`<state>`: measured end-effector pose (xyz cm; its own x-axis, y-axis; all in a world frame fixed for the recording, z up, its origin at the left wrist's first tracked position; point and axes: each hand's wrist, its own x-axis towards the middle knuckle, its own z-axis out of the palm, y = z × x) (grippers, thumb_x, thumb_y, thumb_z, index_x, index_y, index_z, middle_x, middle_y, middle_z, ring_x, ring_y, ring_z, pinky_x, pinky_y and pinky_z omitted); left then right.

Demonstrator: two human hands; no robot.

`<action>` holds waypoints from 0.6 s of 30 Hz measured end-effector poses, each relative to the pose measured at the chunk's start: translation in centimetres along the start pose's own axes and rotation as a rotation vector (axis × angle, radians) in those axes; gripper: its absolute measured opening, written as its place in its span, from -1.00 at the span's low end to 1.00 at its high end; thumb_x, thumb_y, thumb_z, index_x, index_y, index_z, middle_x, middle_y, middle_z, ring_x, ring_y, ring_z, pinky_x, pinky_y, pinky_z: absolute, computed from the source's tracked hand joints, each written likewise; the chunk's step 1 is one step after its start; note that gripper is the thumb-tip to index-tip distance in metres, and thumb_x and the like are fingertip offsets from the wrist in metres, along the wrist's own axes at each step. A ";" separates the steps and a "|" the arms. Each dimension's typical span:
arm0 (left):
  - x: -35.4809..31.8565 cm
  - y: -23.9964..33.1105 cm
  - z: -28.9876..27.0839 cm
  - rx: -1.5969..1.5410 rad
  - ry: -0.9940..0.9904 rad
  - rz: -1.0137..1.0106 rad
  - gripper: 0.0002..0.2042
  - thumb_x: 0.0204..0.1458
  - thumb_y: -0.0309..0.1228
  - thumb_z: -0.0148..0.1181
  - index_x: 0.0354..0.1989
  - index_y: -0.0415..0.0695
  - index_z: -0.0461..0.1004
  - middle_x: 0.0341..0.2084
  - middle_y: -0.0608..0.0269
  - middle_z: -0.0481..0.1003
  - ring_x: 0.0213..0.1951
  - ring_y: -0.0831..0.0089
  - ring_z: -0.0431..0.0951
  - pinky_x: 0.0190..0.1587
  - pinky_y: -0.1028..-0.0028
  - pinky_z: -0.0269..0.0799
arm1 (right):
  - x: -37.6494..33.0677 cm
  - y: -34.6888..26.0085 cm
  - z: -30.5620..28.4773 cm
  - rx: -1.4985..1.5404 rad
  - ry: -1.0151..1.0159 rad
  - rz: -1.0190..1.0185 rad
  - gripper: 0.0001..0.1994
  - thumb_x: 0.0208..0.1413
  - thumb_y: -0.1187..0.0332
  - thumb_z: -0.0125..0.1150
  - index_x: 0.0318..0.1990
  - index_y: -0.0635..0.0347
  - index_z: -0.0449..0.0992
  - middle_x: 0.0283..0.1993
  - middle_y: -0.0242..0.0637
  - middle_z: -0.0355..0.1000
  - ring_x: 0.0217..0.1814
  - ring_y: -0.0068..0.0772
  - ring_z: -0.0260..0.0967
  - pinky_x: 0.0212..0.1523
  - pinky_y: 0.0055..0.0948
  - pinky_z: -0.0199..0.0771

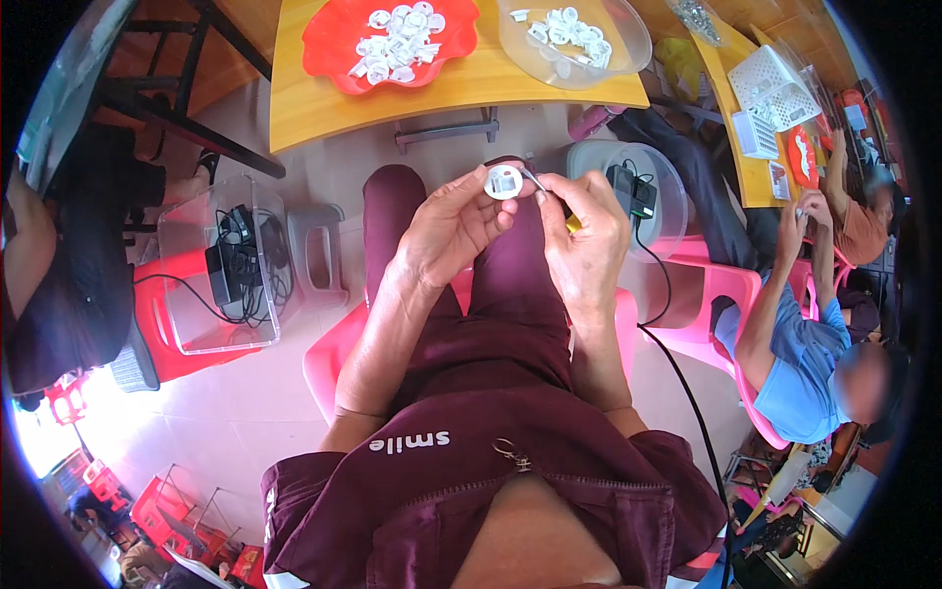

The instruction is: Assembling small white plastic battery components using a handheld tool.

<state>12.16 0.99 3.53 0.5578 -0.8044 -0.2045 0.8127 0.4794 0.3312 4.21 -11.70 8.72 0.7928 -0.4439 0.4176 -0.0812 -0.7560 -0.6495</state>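
Note:
My left hand [444, 224] is raised above my lap and pinches a small round white plastic part [504, 183] between thumb and fingers. A lighter rectangular detail shows on the part's face. Beside it, my right hand [589, 236] grips a thin tool with a dark metal tip [534, 181], held close to the part's right edge. A bit of yellow shows under the right fingers; most of the tool is hidden in the hand, so its exact kind is unclear. Whether the tip touches the part I cannot tell.
Ahead stands a yellow wooden table [294, 110] with a red scalloped tray [324, 51] and a clear bowl [628, 44], both holding white parts. A clear box [182, 245] of black cables is at left. A cable [687, 393] runs at right, near a co-worker in blue [800, 368].

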 end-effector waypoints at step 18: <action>16.2 8.9 8.2 0.610 -0.006 0.240 -0.44 0.17 -0.29 -0.01 0.14 -0.52 0.03 0.07 -0.24 0.21 -0.04 0.09 0.46 0.03 0.32 0.43 | -8.4 12.5 9.3 -0.012 -0.196 0.195 -0.90 -0.06 0.37 0.21 -0.38 0.16 0.55 -0.41 -0.15 0.36 -0.38 0.03 0.39 -0.36 -0.11 0.37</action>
<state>27.00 -10.67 10.75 0.7097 -0.7024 -0.0551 0.4234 0.3627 0.8302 2.19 -12.97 -8.82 0.8632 -0.4808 0.1539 -0.2500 -0.6720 -0.6971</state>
